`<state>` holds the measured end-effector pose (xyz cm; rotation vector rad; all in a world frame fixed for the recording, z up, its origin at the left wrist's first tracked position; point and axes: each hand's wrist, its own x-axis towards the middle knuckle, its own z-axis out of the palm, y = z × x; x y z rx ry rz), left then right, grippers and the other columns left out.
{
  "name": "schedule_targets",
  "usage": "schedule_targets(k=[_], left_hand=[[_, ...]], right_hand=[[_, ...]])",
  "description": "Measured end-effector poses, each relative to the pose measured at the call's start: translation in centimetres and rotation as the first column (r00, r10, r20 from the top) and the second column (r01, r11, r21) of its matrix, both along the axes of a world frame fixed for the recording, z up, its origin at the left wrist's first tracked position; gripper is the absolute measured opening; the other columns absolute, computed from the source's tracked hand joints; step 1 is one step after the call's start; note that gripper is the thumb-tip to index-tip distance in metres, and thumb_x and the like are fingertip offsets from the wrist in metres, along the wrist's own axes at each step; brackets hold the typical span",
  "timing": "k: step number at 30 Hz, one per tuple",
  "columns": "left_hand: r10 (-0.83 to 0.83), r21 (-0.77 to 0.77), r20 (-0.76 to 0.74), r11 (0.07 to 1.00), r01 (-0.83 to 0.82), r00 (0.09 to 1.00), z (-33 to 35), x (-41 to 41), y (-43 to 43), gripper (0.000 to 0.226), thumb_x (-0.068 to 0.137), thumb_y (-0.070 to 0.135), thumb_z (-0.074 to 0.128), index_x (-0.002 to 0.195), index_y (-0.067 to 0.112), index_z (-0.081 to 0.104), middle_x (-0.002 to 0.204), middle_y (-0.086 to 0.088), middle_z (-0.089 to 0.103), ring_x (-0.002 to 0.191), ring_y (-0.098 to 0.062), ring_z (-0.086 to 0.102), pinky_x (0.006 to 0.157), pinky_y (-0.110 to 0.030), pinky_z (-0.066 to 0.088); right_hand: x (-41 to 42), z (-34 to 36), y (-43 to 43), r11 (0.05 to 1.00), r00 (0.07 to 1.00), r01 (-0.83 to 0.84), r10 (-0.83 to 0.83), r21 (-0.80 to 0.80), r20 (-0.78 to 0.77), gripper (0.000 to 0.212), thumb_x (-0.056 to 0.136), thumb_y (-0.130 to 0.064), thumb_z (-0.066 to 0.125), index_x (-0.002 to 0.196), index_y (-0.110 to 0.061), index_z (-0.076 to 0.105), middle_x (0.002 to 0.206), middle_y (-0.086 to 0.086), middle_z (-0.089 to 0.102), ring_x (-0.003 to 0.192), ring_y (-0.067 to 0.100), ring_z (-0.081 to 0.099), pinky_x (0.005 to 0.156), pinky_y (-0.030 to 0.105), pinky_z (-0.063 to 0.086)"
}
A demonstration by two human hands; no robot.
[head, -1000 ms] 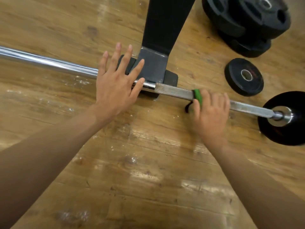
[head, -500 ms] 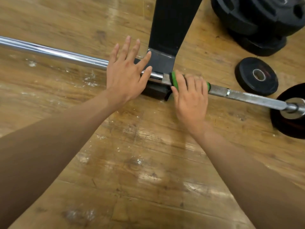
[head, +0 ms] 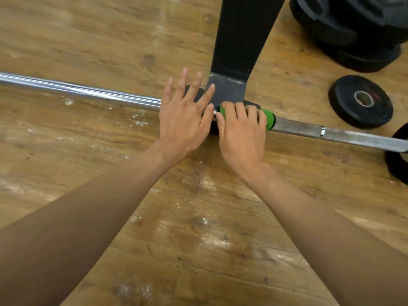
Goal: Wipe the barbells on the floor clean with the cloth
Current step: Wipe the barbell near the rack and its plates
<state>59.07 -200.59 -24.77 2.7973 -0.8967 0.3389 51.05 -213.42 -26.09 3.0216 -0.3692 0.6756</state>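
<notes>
Barbell (head: 88,93) on the floor (head: 198,217) is mid-wipe, right hand (head: 242,135) curled round the green cloth (head: 268,119) on the shaft by the rack foot (head: 227,91), left hand (head: 183,115) flat with fingers spread, so I reckon the next stroke needs it shifted.

Bare left hand (head: 184,120), bare right hand (head: 241,133), bare forearms (head: 92,217), short plain fingernails

Two hands (head: 184,122) (head: 241,138), one barbell (head: 77,91), one green cloth (head: 268,120), one black upright (head: 240,36), one small loose plate (head: 344,107)
</notes>
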Motion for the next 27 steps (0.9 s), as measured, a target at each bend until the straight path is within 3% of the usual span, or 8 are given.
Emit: schedule_targets(k=[2,4,10,13,15,18,21,27], left_hand=[[-0.015,-0.011,-0.019,1.000,0.014,1.000,0.1,-0.8,0.7,0.060,0.107,0.044,0.020,0.160,0.025,0.042,0.169,-0.007,0.034,0.161,-0.032,0.014,0.130,-0.051,0.009],[-0.036,-0.026,-0.057,0.999,0.035,0.998,0.0,-2.0,1.5,0.062,0.105,0.043,0.022,0.160,0.023,0.042,0.167,-0.007,0.037,0.161,-0.031,0.013,0.130,-0.049,0.009],[-0.153,-0.094,-0.180,0.986,0.138,0.972,0.8,-5.3,6.3,0.067,0.106,0.048,0.016,0.167,0.022,0.022,0.174,-0.009,0.017,0.163,-0.022,0.002,0.131,-0.039,0.001],[-0.067,-0.171,-0.246,0.985,0.025,0.967,1.9,-3.7,10.8,0.069,0.105,0.053,0.016,0.167,0.023,0.019,0.175,-0.010,0.008,0.162,-0.026,-0.002,0.130,-0.037,-0.006],[0.018,-0.134,-0.227,0.990,-0.049,0.974,2.6,-1.3,14.0,0.069,0.106,0.054,0.016,0.167,0.022,0.021,0.175,-0.011,0.009,0.162,-0.028,-0.002,0.129,-0.037,-0.008],[-0.003,0.021,-0.190,1.000,0.008,0.982,2.3,0.3,17.5,0.070,0.107,0.057,0.014,0.167,0.021,0.024,0.175,-0.011,0.010,0.162,-0.030,-0.002,0.130,-0.042,-0.007],[-0.037,0.146,-0.095,0.988,0.051,0.995,1.3,-0.5,19.3,0.071,0.108,0.059,0.011,0.166,0.022,0.027,0.173,-0.013,0.020,0.162,-0.031,0.005,0.130,-0.046,-0.006],[0.002,0.095,-0.043,0.995,0.002,0.999,0.7,-3.6,20.1,0.067,0.109,0.056,0.020,0.165,0.021,0.031,0.170,-0.014,0.027,0.162,-0.034,0.010,0.130,-0.054,0.005]], right_hand=[[-1.8,-0.1,-1.6,0.990,0.991,-0.128,0.125,-0.056,-0.051,0.042,0.111,-0.041,0.034,0.138,-0.017,0.056,0.121,0.008,0.063,0.108,0.033,0.056,0.096,0.046,0.040],[-4.1,-0.1,-3.9,0.985,0.988,-0.142,0.135,-0.098,-0.074,0.043,0.111,-0.041,0.034,0.139,-0.015,0.055,0.118,0.011,0.063,0.104,0.035,0.056,0.092,0.045,0.039],[-6.6,0.2,0.5,0.961,0.964,0.261,-0.264,0.092,0.021,0.030,0.108,-0.030,0.041,0.117,-0.011,0.064,0.104,0.016,0.063,0.098,0.039,0.054,0.100,0.052,0.039],[-5.2,0.6,5.6,0.963,0.968,0.249,-0.250,0.100,-0.006,0.029,0.108,-0.031,0.039,0.105,-0.014,0.063,0.100,0.011,0.064,0.094,0.036,0.055,0.097,0.049,0.038],[-3.5,0.8,10.0,0.989,0.994,0.107,-0.105,0.102,-0.027,0.031,0.107,-0.034,0.039,0.104,-0.017,0.064,0.097,0.007,0.066,0.091,0.034,0.057,0.090,0.046,0.037],[-1.2,1.4,15.7,0.991,0.995,-0.040,0.052,0.125,-0.090,0.037,0.106,-0.037,0.034,0.105,-0.019,0.066,0.097,0.003,0.070,0.089,0.031,0.062,0.083,0.043,0.038],[-3.7,1.8,14.6,0.983,0.983,-0.113,0.132,0.142,-0.130,0.035,0.108,-0.038,0.035,0.112,-0.021,0.065,0.099,0.002,0.067,0.090,0.029,0.060,0.082,0.042,0.037],[-12.3,2.5,6.7,0.966,0.972,0.175,-0.138,0.193,-0.191,0.035,0.107,-0.034,0.034,0.107,-0.015,0.063,0.092,0.008,0.060,0.085,0.033,0.050,0.086,0.047,0.038]])
